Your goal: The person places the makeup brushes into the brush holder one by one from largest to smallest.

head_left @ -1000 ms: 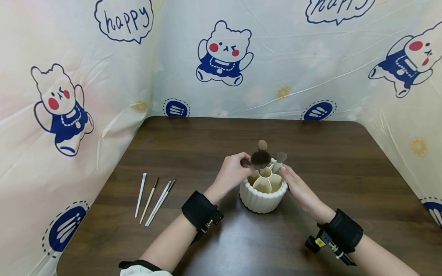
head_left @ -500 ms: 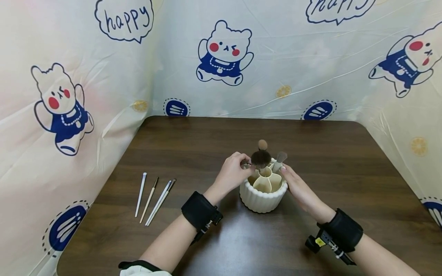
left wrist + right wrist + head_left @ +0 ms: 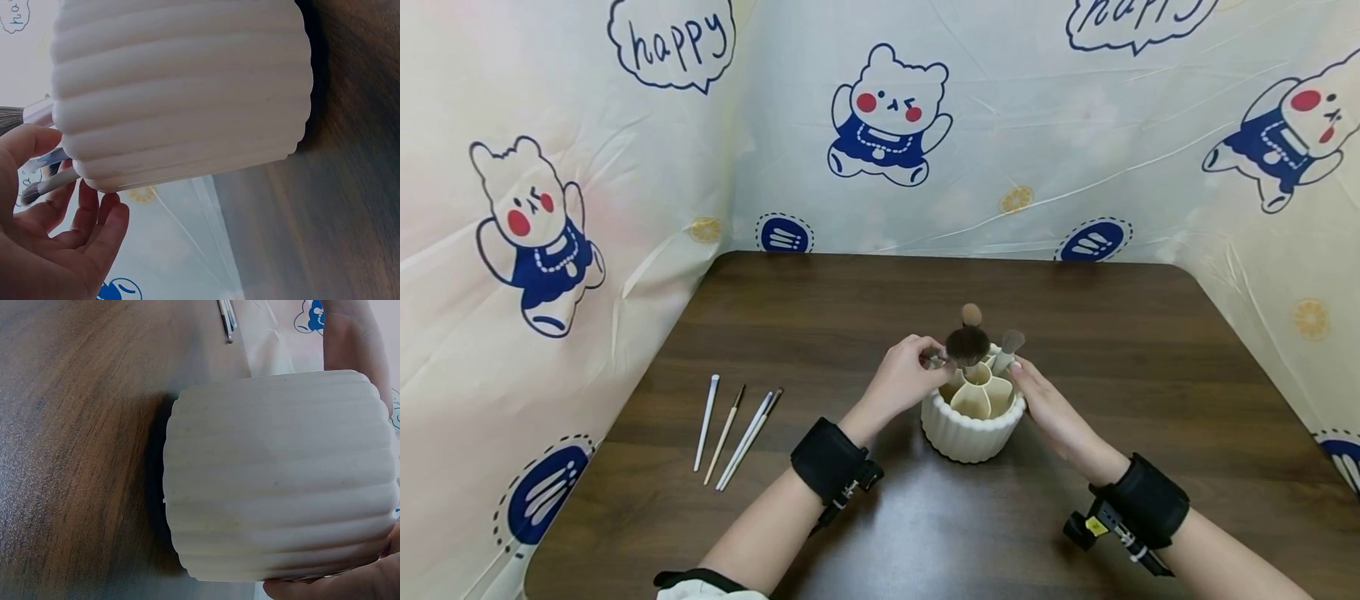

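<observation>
A white ribbed makeup brush holder [image 3: 972,435] with cream petal-shaped compartments stands upright on the table. At its left rim my left hand [image 3: 904,377] pinches a slim makeup brush [image 3: 57,181], partly hidden by the fingers. My right hand [image 3: 1054,408] grips the holder's right side, its thumb near the rim and its fingers [image 3: 347,582] along the outer wall. Out of the holder rise a fluffy dark brush [image 3: 967,344], a round brown-tipped brush [image 3: 972,315] and a pale-handled brush [image 3: 1011,343] beside the right thumb.
Several slim brushes, among them a white one [image 3: 706,423] and a dark-tipped one [image 3: 726,433], lie on the dark wooden table [image 3: 820,317] at the left. A printed cloth [image 3: 887,217] with bear drawings hangs around the table's back and sides.
My left hand and wrist have shifted very slightly at the holder's left rim. The right hand, the holder and the loose brushes stay in place.
</observation>
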Motion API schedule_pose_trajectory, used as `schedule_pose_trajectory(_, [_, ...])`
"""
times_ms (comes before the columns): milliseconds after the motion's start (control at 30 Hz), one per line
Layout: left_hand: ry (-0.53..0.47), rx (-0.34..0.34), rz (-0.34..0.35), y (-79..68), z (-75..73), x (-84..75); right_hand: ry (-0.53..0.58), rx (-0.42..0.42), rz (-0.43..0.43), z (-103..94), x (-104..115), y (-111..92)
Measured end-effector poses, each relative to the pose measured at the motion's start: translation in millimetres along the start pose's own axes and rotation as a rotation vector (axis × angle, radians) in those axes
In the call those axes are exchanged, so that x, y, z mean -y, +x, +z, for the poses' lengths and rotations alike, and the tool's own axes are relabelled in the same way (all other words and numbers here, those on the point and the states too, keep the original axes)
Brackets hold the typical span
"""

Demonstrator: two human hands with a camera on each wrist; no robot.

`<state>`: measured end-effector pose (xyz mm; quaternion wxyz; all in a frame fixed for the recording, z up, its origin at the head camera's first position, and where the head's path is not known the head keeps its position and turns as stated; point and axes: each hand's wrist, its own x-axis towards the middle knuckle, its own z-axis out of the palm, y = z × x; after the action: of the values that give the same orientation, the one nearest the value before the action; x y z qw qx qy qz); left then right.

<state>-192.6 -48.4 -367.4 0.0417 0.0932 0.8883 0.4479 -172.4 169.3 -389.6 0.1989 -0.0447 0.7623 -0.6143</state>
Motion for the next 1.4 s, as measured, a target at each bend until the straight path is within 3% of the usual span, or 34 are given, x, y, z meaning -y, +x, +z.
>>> schedule_pose_trajectory(233, [-0.053,0.022,-0.016,-10.4,-2.1,3.3,0.017,0.004,0.034,-0.7,3,-1])
schedule_pose_trajectory(400, [-0.067,0.074,-0.077,-26.2,-0.6,7.3,0.036,-0.004,0.05,-2.1,6,0])
schedule_pose_trajectory(633, [-0.161,0.02,-0.148,-55.0,11.9,11.5,0.047,0.011,0.022,-5.4,7,1])
schedule_pose_trajectory(833, [-0.211,0.049,-0.135,-70.3,21.2,5.0,0.063,0.009,0.025,-3.5,7,1])
schedule_pose_trajectory(1000, [-0.248,0.043,-0.104,-70.9,23.3,2.3,0.067,0.007,0.042,-2.9,7,0])
schedule_pose_trajectory(1400, [-0.269,0.014,-0.136,-55.4,20.9,9.0,0.069,0.013,0.079,0.6,12,-8])
